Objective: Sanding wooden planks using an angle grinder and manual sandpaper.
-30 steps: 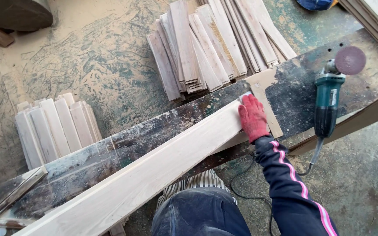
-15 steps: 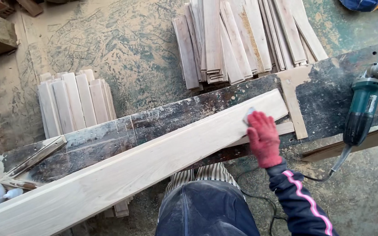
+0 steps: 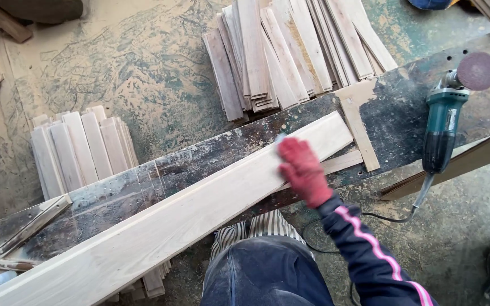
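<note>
Your right hand [image 3: 303,170] has slid back along the plank [image 3: 199,212] since half a second ago: it was near the far end then, and now it sits further in, toward the middle. The plank itself lies where it did, flat on the dark, stained workbench [image 3: 404,113], its long axis running from lower left to upper right across your view. Your red-gloved hand presses flat on the plank's top face, fingers closed over a small pale pad [image 3: 281,137] that peeks out just ahead of the fingertips; what the pad is I cannot tell. From that hand most of the plank's length stretches down and to your left, only a short part up and to the right.

Your left hand is not in view, so its state is unknown; the plank's lower left end is cut off by the frame edge.

The green angle grinder [image 3: 440,130] rests on the bench, well right of your hand, its cable trailing to the floor. Stacks of short boards [image 3: 284,51] lie on the dusty floor beyond the bench.
</note>
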